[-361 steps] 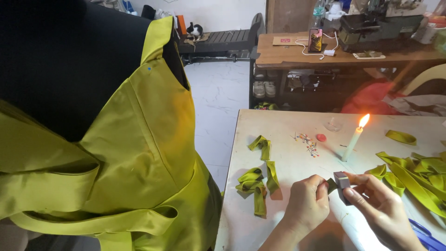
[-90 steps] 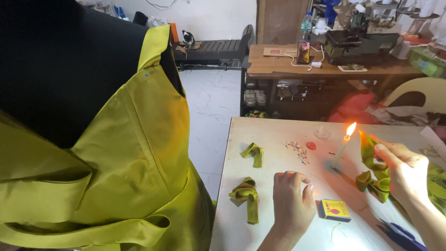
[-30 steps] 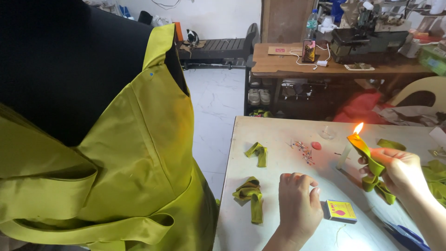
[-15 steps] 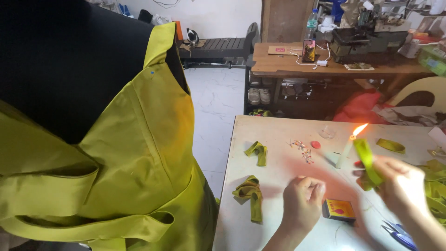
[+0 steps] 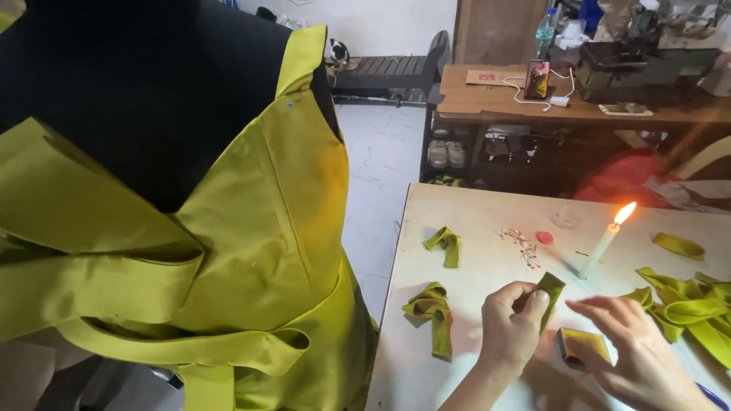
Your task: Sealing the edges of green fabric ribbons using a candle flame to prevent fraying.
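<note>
My left hand (image 5: 512, 329) is shut on the end of a narrow olive-green fabric strip (image 5: 550, 292), pinched between thumb and forefinger above the white table (image 5: 472, 209). My right hand (image 5: 633, 352) hovers just right of it with fingers spread, holding nothing, over a small yellow matchbox (image 5: 580, 345). A lit white candle (image 5: 603, 247) stands behind the hands, its flame leaning right. A heap of the same green strips (image 5: 685, 308) lies to the right of my right hand.
A black dress form wearing a yellow-green garment (image 5: 190, 251) fills the left. Two folded green pieces (image 5: 432, 306) (image 5: 445, 242) and scattered pins (image 5: 521, 245) lie on the table. Behind stands a wooden bench (image 5: 533, 106) with a phone and a sewing machine (image 5: 640, 61).
The green strip has passed from my right hand at the candle flame to my left hand. My right hand has come down open over the matchbox.
</note>
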